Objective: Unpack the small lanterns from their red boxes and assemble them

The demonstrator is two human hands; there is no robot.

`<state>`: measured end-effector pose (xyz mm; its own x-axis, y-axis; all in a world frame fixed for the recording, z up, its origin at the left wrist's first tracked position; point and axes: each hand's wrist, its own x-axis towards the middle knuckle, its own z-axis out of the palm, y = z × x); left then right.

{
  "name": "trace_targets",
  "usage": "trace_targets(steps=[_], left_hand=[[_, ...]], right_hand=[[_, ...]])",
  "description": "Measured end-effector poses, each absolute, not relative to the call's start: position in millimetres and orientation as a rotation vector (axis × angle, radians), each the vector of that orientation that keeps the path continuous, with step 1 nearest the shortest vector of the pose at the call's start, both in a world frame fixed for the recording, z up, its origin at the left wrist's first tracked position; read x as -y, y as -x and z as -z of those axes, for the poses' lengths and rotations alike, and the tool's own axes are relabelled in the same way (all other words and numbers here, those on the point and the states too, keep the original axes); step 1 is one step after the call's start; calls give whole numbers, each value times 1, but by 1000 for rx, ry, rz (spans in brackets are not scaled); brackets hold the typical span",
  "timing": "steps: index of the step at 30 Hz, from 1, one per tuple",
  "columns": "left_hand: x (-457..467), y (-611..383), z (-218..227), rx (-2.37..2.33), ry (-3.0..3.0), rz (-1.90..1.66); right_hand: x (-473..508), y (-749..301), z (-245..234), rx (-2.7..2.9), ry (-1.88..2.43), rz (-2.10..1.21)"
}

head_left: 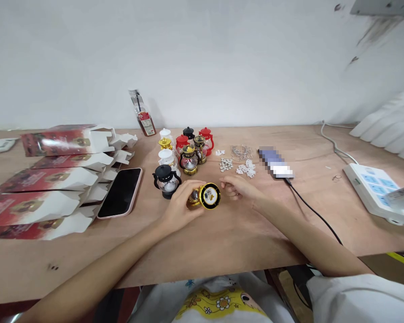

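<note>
My left hand [182, 204] is closed around a small gold lantern [210, 196], tipped so its round base faces me. The base has a black ring and a white centre with small parts in it. Just right of the base, my right hand [237, 188] has its fingers curled together; whatever they may pinch is too small to make out. Behind my left hand stands a black lantern [167, 179]. More little lanterns in white, red, bronze [189, 160] and gold are grouped behind it. Beyond my right hand lie small round discs [226, 165], white plastic pieces [246, 169] and a heap of thin metal pieces [241, 152].
Red and white cartons [50, 179] lie stacked on the left, beside a pink-edged phone [120, 193]. A second phone [276, 162] with a black cable lies to the right. A white power strip [373, 184] is at far right. A labelled bottle [144, 119] leans near the wall.
</note>
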<state>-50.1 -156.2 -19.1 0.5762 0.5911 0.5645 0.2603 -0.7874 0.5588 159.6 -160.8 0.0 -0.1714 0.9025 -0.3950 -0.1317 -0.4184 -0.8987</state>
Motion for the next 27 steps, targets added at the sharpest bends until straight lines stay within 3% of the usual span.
trace_targets(steps=[7, 15, 27], left_hand=[[156, 50, 18, -684, -2398, -1081], [155, 50, 19, -695, -2418, -1088], [156, 50, 18, -693, -2401, -1085]], right_hand=[[157, -156, 9, 676, 1229, -1615], [156, -159, 19, 810, 1067, -1608], [168, -146, 4, 1033, 1030, -1306]])
